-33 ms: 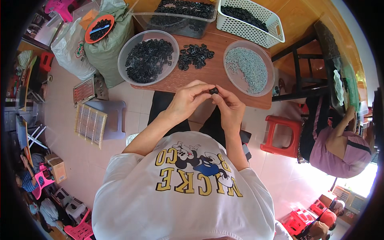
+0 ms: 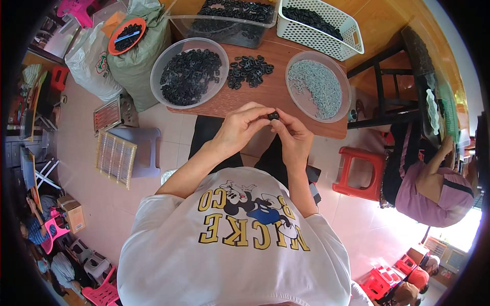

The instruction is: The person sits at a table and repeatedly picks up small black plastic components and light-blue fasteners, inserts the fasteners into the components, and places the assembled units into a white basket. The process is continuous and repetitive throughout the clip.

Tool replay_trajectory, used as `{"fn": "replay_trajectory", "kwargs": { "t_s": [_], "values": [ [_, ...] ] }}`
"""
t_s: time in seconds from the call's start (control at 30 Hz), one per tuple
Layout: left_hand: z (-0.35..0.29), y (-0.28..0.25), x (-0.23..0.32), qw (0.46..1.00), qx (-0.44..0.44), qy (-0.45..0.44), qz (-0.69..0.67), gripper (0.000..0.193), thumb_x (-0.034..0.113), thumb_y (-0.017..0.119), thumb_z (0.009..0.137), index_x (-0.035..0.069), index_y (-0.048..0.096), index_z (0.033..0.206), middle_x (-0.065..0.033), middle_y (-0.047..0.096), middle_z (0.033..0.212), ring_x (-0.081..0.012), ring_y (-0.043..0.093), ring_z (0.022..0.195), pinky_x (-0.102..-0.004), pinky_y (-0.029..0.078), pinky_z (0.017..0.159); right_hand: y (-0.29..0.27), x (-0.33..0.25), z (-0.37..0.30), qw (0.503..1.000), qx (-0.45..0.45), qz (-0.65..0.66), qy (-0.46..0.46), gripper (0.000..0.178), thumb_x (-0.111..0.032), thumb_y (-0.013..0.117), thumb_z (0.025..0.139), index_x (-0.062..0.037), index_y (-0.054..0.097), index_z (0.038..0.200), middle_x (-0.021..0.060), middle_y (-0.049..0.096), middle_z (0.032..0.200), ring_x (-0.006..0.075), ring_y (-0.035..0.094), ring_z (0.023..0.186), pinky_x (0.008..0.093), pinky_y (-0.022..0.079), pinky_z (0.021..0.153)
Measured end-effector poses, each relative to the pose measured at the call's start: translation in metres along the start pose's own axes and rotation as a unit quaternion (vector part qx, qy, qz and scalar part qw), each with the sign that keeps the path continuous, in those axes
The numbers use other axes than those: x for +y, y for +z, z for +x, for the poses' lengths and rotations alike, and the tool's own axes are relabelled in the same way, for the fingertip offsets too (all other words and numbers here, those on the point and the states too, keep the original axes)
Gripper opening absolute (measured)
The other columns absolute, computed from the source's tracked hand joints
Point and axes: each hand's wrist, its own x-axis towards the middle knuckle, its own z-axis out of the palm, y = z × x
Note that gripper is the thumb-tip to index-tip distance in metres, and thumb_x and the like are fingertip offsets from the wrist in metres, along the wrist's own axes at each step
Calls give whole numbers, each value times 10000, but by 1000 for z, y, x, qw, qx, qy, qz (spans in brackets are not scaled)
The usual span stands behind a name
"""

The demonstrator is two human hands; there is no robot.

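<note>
A small black plastic part [image 2: 273,116] is pinched between the fingertips of both hands, just off the near edge of the brown table [image 2: 265,100]. My left hand [image 2: 238,125] grips it from the left with thumb and fingers. From the right, my right hand [image 2: 296,137] closes thumb and forefinger on the same part. Beyond my hands lies a loose pile of black parts [image 2: 249,71]. To its left, a round clear tub [image 2: 223,51] holds many similar black pieces. On the right, a round tub [image 2: 343,81] contains silvery screws [image 2: 315,86].
At the table's back stand a clear bin [image 2: 178,23] and a white basket [image 2: 319,45], both with black parts. Sacks [image 2: 140,71] carry an orange plate [image 2: 113,47] at left. Right are a red stool [image 2: 360,153] and a seated person [image 2: 434,196].
</note>
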Motion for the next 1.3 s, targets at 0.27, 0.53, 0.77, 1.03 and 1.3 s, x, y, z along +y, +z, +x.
{"fn": "replay_trajectory", "kwargs": {
  "t_s": [0.27, 0.53, 0.77, 1.03, 1.3],
  "values": [
    [0, 4, -8, 999, -2, 41, 20, 263, 41, 624, 831, 14, 622, 1093, -85, 626, 973, -190, 618, 798, -277, 483, 673, -1, 11, -5, 999, 23, -12, -21, 238, 0, 665, 816, 3, 664, 1054, 34, 665, 815, 56, 587, 691, 175, 456, 627],
    [20, 3, -15, 988, -11, -108, -113, 181, 35, 645, 818, -1, 686, 991, -55, 641, 909, -82, 582, 793, -206, 450, 664, -5, 21, 7, 997, 20, -65, -44, 260, -18, 683, 801, 1, 657, 1059, 43, 657, 827, 72, 592, 718, 198, 466, 654],
    [44, 23, -19, 979, 18, -162, -125, 161, 50, 654, 810, -24, 686, 949, -72, 664, 828, -95, 604, 706, -230, 490, 653, -20, 19, 7, 997, 71, 6, -7, 327, -15, 658, 819, 7, 604, 1140, 37, 658, 846, 60, 583, 761, 202, 459, 708],
    [238, -8, 21, 990, 107, 88, 10, 305, 154, 666, 825, -39, 632, 1060, -79, 676, 846, -114, 622, 731, -236, 494, 683, -34, 27, 2, 999, 3, -6, 47, 295, -37, 638, 842, 11, 608, 1132, 46, 667, 860, 67, 589, 756, 206, 472, 709],
    [214, -17, 29, 986, 49, 116, 110, 395, 210, 649, 847, 14, 591, 1185, -99, 643, 1089, -130, 599, 969, -268, 474, 836, 2, 40, 55, 953, -56, -257, -153, 185, -42, 625, 811, 11, 660, 985, 158, 627, 962, 298, 610, 858, 351, 483, 761]
  ]
}}
